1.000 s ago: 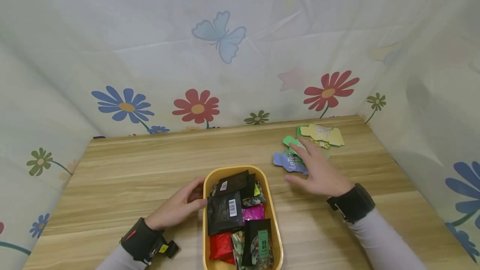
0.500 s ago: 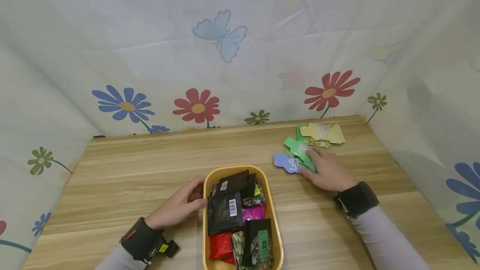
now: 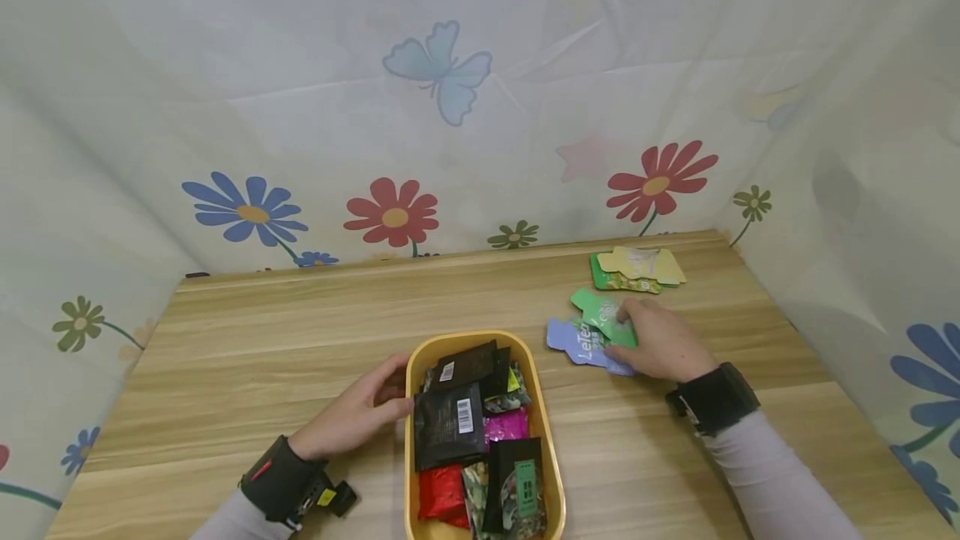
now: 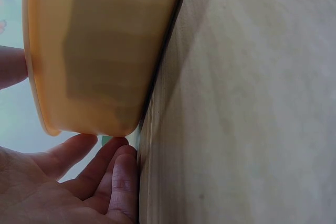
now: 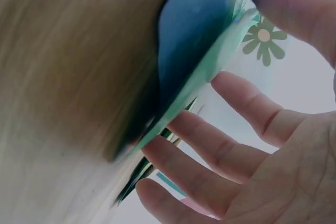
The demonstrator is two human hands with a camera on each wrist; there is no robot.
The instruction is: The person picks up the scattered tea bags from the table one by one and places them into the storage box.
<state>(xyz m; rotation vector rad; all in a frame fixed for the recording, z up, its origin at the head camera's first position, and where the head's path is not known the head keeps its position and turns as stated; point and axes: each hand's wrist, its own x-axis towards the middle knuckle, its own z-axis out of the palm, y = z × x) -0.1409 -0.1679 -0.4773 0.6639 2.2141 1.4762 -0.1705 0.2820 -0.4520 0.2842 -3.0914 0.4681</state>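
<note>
My left hand [image 3: 352, 415] rests against the left side of a yellow plastic bin [image 3: 553, 457]; its thumb touches the rim and its fingers lie relaxed along the outer wall [image 4: 110, 30]. Inside the bin lie several sachets, among them a black sachet [image 3: 450, 427], a red sachet [image 3: 444, 494] and a magenta sachet [image 3: 506, 427]. To the right, my right hand [image 3: 663, 344] pinches a green tea packet [image 3: 600, 311] and the blue packet [image 3: 577, 342] beneath it, printed "LeTea". In the right wrist view, fingertips meet the green packet's edge and the thumb touches the blue packet [image 5: 191, 19].
Behind the right hand, a yellow packet [image 3: 637, 263] lies over green packets [image 3: 603, 277] near the table's back edge. The wooden table [image 3: 300, 323] is enclosed by a pale flower-print curtain [image 3: 300, 107] at the back and sides.
The right hand has come down onto the green and blue packets, its fingers closing in. Both packets have slid slightly toward the person, away from the yellow one. The left hand and bin stay put.
</note>
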